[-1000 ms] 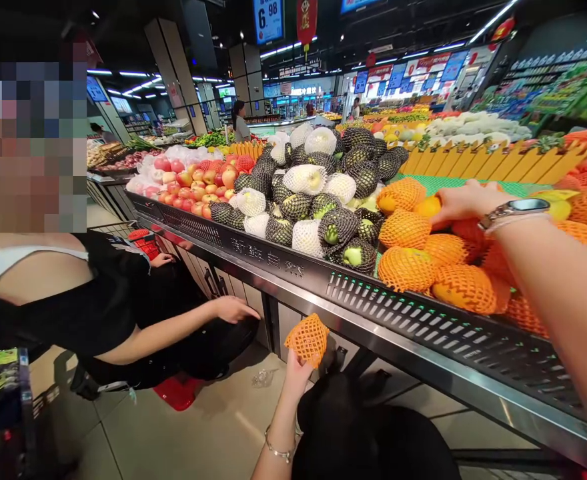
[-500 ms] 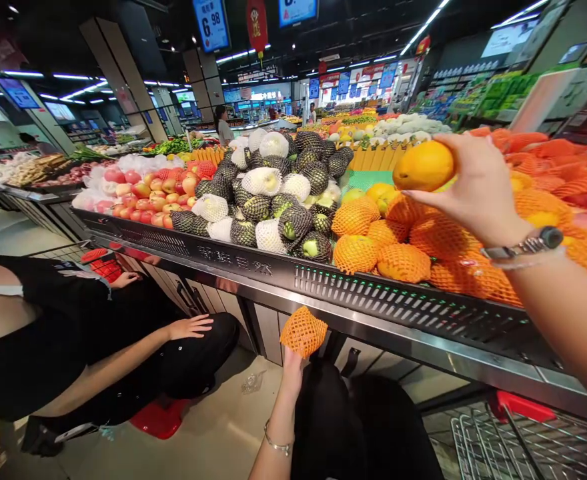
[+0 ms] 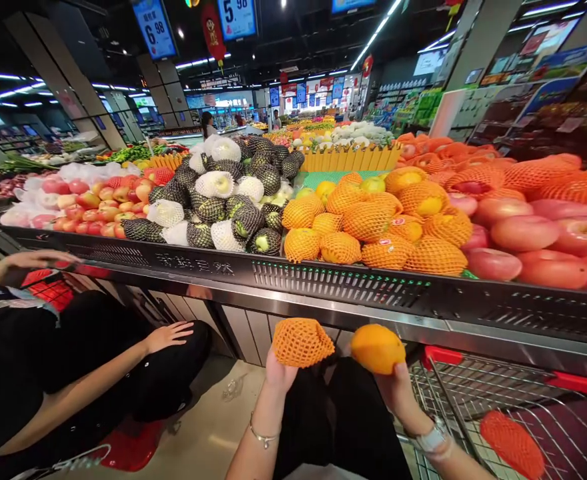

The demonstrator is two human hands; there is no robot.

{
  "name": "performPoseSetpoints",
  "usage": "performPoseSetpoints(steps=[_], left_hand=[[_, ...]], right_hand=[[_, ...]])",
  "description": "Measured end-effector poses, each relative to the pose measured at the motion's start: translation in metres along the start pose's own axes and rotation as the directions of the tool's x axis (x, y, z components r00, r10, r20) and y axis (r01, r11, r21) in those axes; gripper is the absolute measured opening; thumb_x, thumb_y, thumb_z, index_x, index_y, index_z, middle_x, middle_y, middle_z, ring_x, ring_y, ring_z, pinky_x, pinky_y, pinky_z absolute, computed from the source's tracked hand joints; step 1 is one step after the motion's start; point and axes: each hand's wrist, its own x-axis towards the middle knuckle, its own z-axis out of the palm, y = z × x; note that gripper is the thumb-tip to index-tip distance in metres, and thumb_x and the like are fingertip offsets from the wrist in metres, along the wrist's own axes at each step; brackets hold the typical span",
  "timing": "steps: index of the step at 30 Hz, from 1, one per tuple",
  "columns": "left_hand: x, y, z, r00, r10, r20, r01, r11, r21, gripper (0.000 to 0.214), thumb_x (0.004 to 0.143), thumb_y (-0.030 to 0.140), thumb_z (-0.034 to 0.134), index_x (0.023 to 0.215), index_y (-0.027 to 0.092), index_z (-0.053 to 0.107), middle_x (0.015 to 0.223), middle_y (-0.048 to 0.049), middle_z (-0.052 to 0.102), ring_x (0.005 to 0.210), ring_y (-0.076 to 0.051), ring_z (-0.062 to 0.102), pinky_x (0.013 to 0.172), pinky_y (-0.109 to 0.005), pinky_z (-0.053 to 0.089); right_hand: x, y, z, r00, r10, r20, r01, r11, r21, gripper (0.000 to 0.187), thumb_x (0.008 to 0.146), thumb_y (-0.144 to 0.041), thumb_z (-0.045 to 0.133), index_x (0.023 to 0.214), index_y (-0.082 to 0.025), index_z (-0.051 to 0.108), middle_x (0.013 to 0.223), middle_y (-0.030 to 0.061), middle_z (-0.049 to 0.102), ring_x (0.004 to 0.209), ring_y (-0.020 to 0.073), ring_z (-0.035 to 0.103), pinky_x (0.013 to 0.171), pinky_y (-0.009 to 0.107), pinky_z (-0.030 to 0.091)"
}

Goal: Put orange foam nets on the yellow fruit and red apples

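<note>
My left hand (image 3: pixel 279 375) is closed around the lower end of an orange foam fruit net (image 3: pixel 303 343), above my lap. I cannot make out whether anything is inside the net. My right hand (image 3: pixel 397 392) grips a bare, smooth yellow-orange fruit (image 3: pixel 377 349), which looks like a mango. Net and fruit are level with each other, a small gap apart, just below the display's metal edge. Similar fruits in orange foam nets (image 3: pixel 373 219) are heaped on the display in front of me.
Pears or similar green fruit in black and white nets (image 3: pixel 238 207), apples (image 3: pixel 108 208) and large pink-red fruits (image 3: pixel 523 233) flank the heap. A metal cart (image 3: pixel 466 393) with a red net (image 3: pixel 512 443) stands at right. A person in black (image 3: pixel 98 360) sits at left.
My right hand has brought the bare fruit down from above the heap to beside the net. The net looks fuller and wider. My view has turned right; the person's far hand has risen.
</note>
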Motion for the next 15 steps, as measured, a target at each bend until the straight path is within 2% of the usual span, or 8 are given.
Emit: performPoseSetpoints(steps=[2, 5, 9, 11, 13, 15], left_hand=[[0.000, -0.012, 0.002, 0.999, 0.025, -0.024, -0.023, 0.998, 0.063, 0.029, 0.068, 0.037, 0.072, 0.090, 0.018, 0.074, 0.100, -0.0105, 0.074, 0.107, -0.034, 0.063, 0.104, -0.056, 0.040], [-0.003, -0.031, 0.009, 0.997, 0.073, 0.036, -0.079, 0.970, 0.230, 0.035, 0.058, 0.036, 0.082, 0.090, 0.024, 0.075, 0.099, -0.0073, 0.075, 0.102, -0.033, 0.066, 0.098, -0.053, 0.047], [-0.010, -0.046, 0.025, 0.963, 0.065, 0.262, -0.197, 0.832, 0.518, 0.035, 0.062, 0.030, 0.082, 0.097, 0.029, 0.076, 0.105, -0.0055, 0.074, 0.107, -0.036, 0.064, 0.101, -0.056, 0.045], [-0.013, -0.051, 0.032, 0.944, 0.064, 0.323, -0.258, 0.753, 0.605, 0.031, 0.066, 0.028, 0.079, 0.097, 0.030, 0.076, 0.105, -0.0053, 0.074, 0.107, -0.036, 0.064, 0.102, -0.056, 0.044], [-0.015, -0.057, 0.038, 0.939, 0.070, 0.335, -0.282, 0.713, 0.642, 0.039, 0.061, 0.026, 0.083, 0.099, 0.030, 0.076, 0.105, -0.0055, 0.074, 0.106, -0.037, 0.065, 0.100, -0.056, 0.046], [-0.014, -0.065, 0.040, 0.950, 0.144, 0.277, -0.293, 0.714, 0.636, 0.042, 0.056, 0.028, 0.085, 0.097, 0.029, 0.076, 0.102, -0.0057, 0.075, 0.101, -0.037, 0.067, 0.094, -0.057, 0.050]], right_hand=[[0.000, -0.010, 0.002, 0.995, 0.069, 0.077, -0.074, 0.995, 0.073, 0.081, 0.061, -0.077, 0.062, 0.124, -0.027, 0.050, 0.115, 0.0114, 0.063, 0.104, 0.0319, 0.062, 0.091, 0.052, 0.049], [0.002, -0.031, 0.005, 0.981, 0.022, 0.191, -0.046, 0.992, 0.120, 0.082, 0.068, -0.078, 0.055, 0.132, -0.028, 0.043, 0.127, 0.0117, 0.058, 0.115, 0.0323, 0.058, 0.100, 0.055, 0.043], [0.003, -0.035, -0.007, 0.984, -0.038, 0.172, 0.023, 0.996, 0.088, 0.098, 0.061, -0.089, 0.046, 0.134, -0.025, 0.043, 0.121, 0.0148, 0.062, 0.111, 0.0340, 0.061, 0.097, 0.054, 0.048], [0.003, -0.030, -0.017, 0.990, -0.038, 0.136, 0.027, 0.997, 0.078, 0.103, 0.055, -0.091, 0.049, 0.133, -0.025, 0.045, 0.116, 0.0151, 0.064, 0.110, 0.0342, 0.061, 0.093, 0.051, 0.051], [0.004, -0.026, -0.025, 0.990, -0.018, 0.137, 0.012, 0.999, 0.046, 0.101, 0.053, -0.088, 0.055, 0.132, -0.025, 0.046, 0.112, 0.0145, 0.065, 0.109, 0.0342, 0.061, 0.092, 0.051, 0.051], [0.004, -0.027, -0.029, 0.986, 0.013, 0.167, -0.013, 1.000, 0.001, 0.094, 0.056, -0.080, 0.064, 0.132, -0.026, 0.046, 0.111, 0.0139, 0.065, 0.105, 0.0339, 0.062, 0.091, 0.052, 0.051]])
